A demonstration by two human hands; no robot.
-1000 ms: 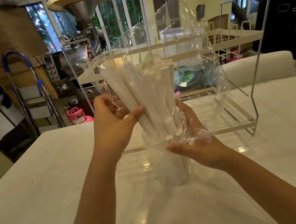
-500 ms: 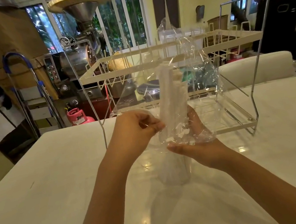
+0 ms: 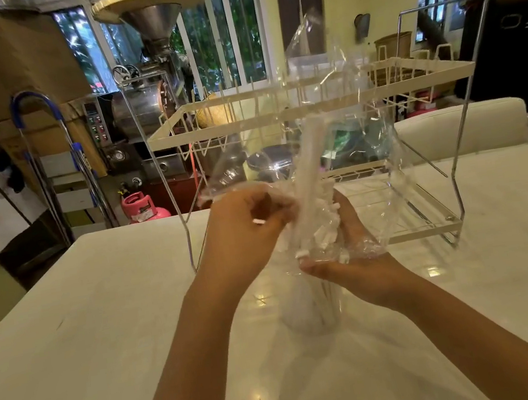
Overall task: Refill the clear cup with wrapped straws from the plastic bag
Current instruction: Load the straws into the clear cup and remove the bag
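A clear plastic bag (image 3: 339, 92) is held upright above the white table, its crinkled film rising in front of the rack. Only a thin bundle of white wrapped straws (image 3: 311, 172) stands inside it. My right hand (image 3: 348, 248) cups the bag's lower end from below. My left hand (image 3: 246, 229) pinches the bag's left side, with a white straw tip showing at its fingers. Directly under both hands stands the clear cup (image 3: 306, 306), blurred, with white straws inside it.
A white two-tier wire dish rack (image 3: 310, 107) stands on the table (image 3: 75, 365) just behind the hands. Beyond the table's far edge are a metal machine with a funnel (image 3: 154, 24), a pink gas cylinder (image 3: 140, 208) and a white chair back (image 3: 464, 128).
The fanned bundle of straws in the bag has shrunk to a thin bunch. My left hand has moved down and right, from the straws to the bag's lower left side.
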